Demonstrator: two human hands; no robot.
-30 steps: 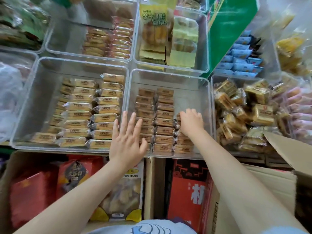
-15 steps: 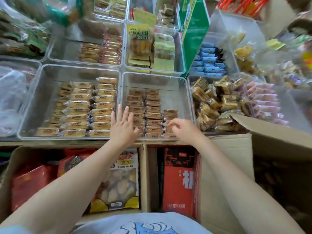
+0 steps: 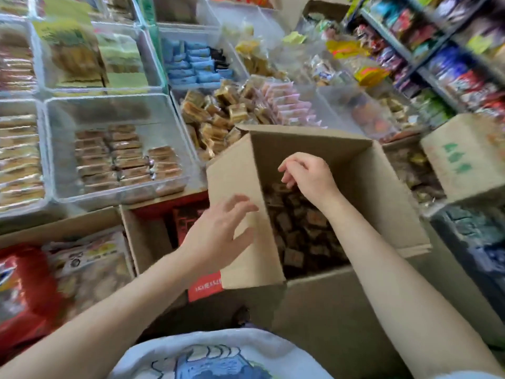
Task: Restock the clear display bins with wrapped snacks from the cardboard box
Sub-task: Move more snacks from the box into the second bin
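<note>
1. From the head view, the cardboard box (image 3: 377, 187) stands open-topped at lower right, just in front of the display bins, its long axis running from the person away toward the shelves
2. Inside it lies a loose heap of wrapped snacks (image 3: 300, 228) in brown wrappers, pointing every which way
3. The clear bin (image 3: 117, 110) to the left of the box holds three rows of flat brown packets, their long sides lying left to right
4. The left hand (image 3: 218, 233) hovers beside the box's upright left flap, fingers spread and relaxed, holding nothing
5. The right hand (image 3: 308, 176) reaches down into the box above the snacks, wrist bent, fingers curled downward; whether they pinch a packet I cannot tell
</note>
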